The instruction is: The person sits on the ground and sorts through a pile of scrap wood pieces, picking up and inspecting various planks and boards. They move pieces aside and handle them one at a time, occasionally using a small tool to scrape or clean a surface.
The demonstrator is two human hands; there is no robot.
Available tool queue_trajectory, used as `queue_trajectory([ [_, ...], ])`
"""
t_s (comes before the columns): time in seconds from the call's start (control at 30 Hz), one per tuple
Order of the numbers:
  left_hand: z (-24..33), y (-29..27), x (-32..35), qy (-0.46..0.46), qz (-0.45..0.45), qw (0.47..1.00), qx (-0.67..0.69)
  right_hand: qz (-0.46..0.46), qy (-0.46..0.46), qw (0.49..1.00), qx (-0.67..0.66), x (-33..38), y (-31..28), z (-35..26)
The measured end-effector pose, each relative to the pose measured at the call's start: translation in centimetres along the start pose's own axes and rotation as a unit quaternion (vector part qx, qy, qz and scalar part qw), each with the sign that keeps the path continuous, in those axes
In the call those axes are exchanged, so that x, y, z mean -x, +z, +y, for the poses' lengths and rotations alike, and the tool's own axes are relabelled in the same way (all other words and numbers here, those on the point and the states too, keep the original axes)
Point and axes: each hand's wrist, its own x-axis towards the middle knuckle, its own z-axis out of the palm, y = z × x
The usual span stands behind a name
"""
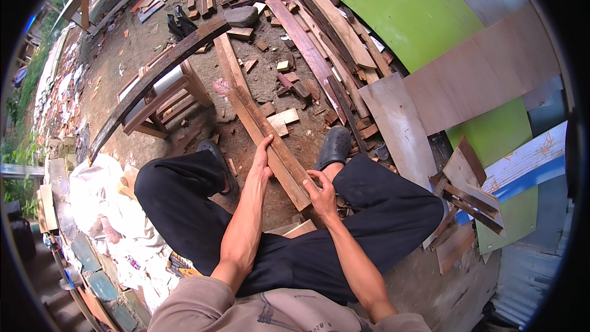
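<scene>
A brown wooden plank (279, 169) slants between my legs, with a narrower dark wood strip (270, 128) lying along its right side. My left hand (263, 158) grips the plank's left edge around its middle, the thumb along the top. Close to the plank's near end, my right hand (321, 193) is closed around the right edge, thumb on the upper face. The undersides and several fingers are hidden. Beyond the far end, a paler board (231, 64) lies on the ground; whether it touches the plank I cannot tell.
On the left, a long dark beam (163, 61) rests across a low wooden stand (166, 107). Stacked planks (332, 49) lie ahead to the right, beside green sheets (399, 6). White sacking (104, 209) is at my left, a wooden piece (470, 200) at my right. Offcuts (283, 120) litter the dirt.
</scene>
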Motion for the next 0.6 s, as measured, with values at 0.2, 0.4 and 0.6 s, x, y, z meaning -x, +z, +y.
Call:
queue_trajectory([
  [0.2, -0.5, 0.1, 0.8, 0.011, 0.012, 1.000, 0.006, -0.211, 0.241, 0.945, -0.068, -0.8, -2.8, -3.3],
  [0.4, -1.4, -0.2, 1.3, 0.014, 0.022, 1.000, 0.003, -0.300, 0.281, 0.910, 0.056, -2.6, -2.9, -3.6],
  [0.6, 0.0, -1.3, 1.5, -0.011, -0.001, 1.000, -0.008, -0.312, 0.278, 0.908, 0.024, -2.0, -0.8, -3.4],
])
